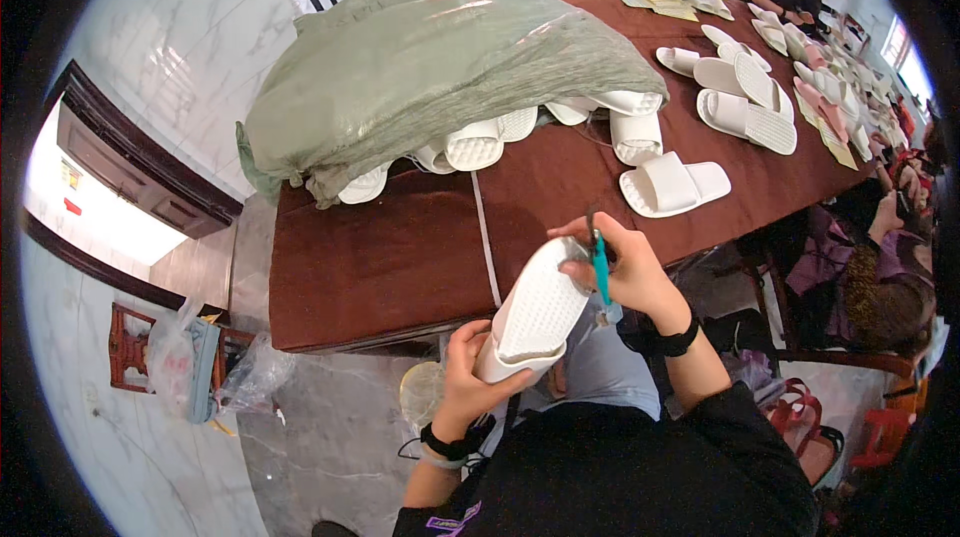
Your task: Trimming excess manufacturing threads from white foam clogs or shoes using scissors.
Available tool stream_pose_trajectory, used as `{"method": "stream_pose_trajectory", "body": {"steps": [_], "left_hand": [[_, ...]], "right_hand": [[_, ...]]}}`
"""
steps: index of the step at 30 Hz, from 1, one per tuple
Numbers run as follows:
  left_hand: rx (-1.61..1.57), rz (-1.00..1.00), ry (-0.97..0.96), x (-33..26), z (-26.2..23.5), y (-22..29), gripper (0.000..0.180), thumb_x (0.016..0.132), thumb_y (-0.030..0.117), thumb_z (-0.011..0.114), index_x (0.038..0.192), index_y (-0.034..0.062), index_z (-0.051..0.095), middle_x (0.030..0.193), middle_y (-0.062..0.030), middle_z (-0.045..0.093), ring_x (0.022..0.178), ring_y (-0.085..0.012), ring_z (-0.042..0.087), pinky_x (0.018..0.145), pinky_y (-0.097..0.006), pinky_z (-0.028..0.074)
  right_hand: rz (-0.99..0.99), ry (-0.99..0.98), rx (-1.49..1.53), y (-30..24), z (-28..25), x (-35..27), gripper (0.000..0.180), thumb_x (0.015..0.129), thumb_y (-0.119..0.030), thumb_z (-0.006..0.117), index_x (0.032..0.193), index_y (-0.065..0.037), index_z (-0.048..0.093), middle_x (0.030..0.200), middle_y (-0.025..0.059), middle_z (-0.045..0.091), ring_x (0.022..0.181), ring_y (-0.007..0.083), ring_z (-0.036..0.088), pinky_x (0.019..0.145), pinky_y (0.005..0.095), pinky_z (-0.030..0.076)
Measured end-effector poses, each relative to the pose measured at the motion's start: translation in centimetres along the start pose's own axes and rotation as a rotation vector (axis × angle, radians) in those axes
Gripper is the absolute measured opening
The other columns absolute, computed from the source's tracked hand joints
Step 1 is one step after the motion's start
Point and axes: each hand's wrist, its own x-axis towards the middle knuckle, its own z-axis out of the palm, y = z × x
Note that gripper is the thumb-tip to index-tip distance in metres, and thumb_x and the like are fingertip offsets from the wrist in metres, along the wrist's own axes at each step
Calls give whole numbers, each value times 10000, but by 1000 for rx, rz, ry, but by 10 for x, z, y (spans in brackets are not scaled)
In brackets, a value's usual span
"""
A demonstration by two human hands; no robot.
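A white slipper (545,302) with a textured sole is held tilted in front of me, just off the table's near edge. My left hand (470,377) is closed around its strap end at the bottom. My right hand (625,267) grips a teal-handled tool (601,267), perhaps small snips, whose dark upper end sits by the fingers. That hand's thumb and fingertips also touch the slipper's upper rim. Beyond it on the table, another white slipper (672,185) lies alone. Loose white slippers (475,144) stick out from beneath a large green woven sack (430,57).
The long table has a brown cloth (370,267). More slippers (745,117) and yellowish sheets (655,3) lie along its right side. Several people sit at the far end and right. A small wooden chair (130,347) with plastic bags stands at left; a red stool (882,437) is at right.
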Motion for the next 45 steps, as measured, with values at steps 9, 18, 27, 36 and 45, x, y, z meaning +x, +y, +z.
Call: {"method": "stream_pose_trajectory", "body": {"steps": [9, 18, 27, 36, 45], "left_hand": [[844, 486, 133, 34, 4, 15, 740, 605, 197, 832, 1222, -16, 484, 995, -192, 611, 934, -334, 593, 784, -393, 469], [1464, 418, -32, 70, 5, -5, 652, 709, 182, 700, 1301, 46, 464, 1243, -120, 525, 1145, -305, 457, 949, -462, 344], [594, 413, 65, 52, 7, -23, 282, 798, -41, 615, 1076, -12, 581, 1118, -152, 566, 974, -245, 586, 858, -312, 465], [138, 246, 234, 26, 15, -7, 358, 830, -111, 559, 1167, -47, 456, 1095, -165, 564, 935, -173, 593, 820, -277, 489], [156, 195, 291, 13, 8, -1, 338, 841, -96, 562, 1156, -50, 448, 978, -150, 619, 892, -190, 623, 815, -293, 509]], "right_hand": [[-31, 374, 387, 46, -8, -33, 449, 910, -178, 580, 1283, -29, 380, 1074, 135, 627, 965, 220, 614, 772, 314, 489], [115, -304, 526, 54, 35, -75, 528, 956, -364, 469, 1332, -33, 307, 783, 71, 584, 659, 141, 571, 605, 282, 468], [228, -445, 550, 83, 57, -81, 637, 941, -452, 449, 1354, 0, 272, 802, 73, 567, 712, 148, 550, 637, 272, 447], [215, -791, 355, 55, 54, -62, 760, 923, -579, 363, 1378, 25, 285, 759, 87, 565, 730, 201, 630, 651, 297, 478], [292, -746, 206, 27, 49, -47, 675, 922, -575, 372, 1255, 8, 440, 996, 246, 607, 933, 384, 597, 786, 405, 467]]}}
